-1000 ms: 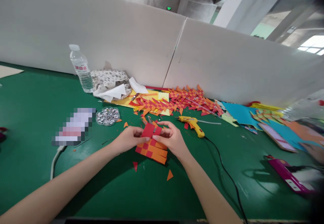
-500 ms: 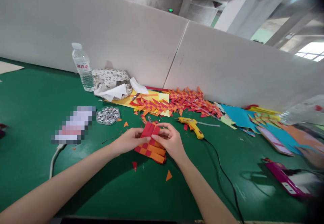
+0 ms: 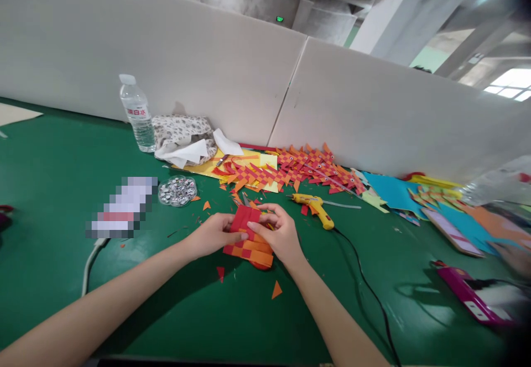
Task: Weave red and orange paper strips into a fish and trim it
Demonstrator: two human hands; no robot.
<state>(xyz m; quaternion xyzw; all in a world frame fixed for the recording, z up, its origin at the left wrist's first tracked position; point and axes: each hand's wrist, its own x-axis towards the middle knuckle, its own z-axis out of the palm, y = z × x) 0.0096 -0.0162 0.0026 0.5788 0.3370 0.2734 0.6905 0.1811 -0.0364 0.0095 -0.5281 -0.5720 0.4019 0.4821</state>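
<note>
Red-orange paper weave (image 3: 250, 252) held by left hand (image 3: 212, 235), right hand (image 3: 280, 235); glue gun (image 3: 315, 205) nearby.

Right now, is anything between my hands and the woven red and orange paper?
Nothing visible stands between them: the left hand and the right hand both hold the woven paper directly, one on each side.

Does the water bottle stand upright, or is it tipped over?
Upright. The water bottle stands on its base on the green table, with its white cap at the top.
</note>
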